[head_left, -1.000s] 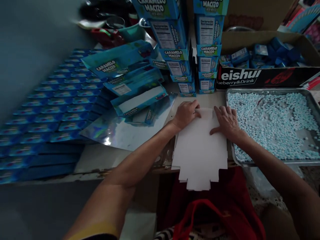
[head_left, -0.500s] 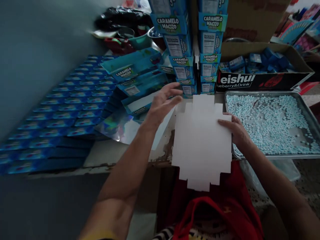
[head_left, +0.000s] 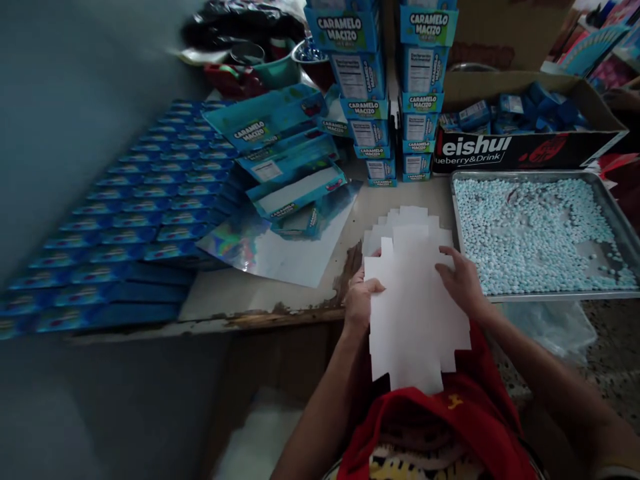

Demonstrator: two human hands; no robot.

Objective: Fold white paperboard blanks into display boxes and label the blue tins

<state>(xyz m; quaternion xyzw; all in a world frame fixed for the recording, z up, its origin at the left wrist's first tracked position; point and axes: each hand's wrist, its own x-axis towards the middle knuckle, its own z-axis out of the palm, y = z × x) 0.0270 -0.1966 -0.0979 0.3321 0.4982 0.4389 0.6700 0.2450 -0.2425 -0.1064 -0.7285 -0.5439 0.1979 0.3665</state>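
A white die-cut card sheet [head_left: 415,307] with stepped edges lies over my lap and the table's front edge, with more white sheets showing beneath its far end. My left hand [head_left: 363,297] grips its left edge, thumb on top and fingers underneath. At the right edge is my right hand [head_left: 461,277], thumb and forefinger apart over the white card; its other fingers are partly hidden. Left of the sheets, folded blue cartons [head_left: 295,193] rest on a shiny holographic sheet [head_left: 305,257].
Right of the sheets is a metal tray [head_left: 555,295] of pale blue candies. Behind stand two stacks of blue boxes [head_left: 369,130] [head_left: 419,127] and an open carton [head_left: 530,150] of small blue packs. Rows of blue boxes [head_left: 135,200] cover the table's left side.
My left hand has come down from above the cartons and taken hold of the card's left edge. The top card has shifted and turned slightly, and my right hand's fingers have spread.
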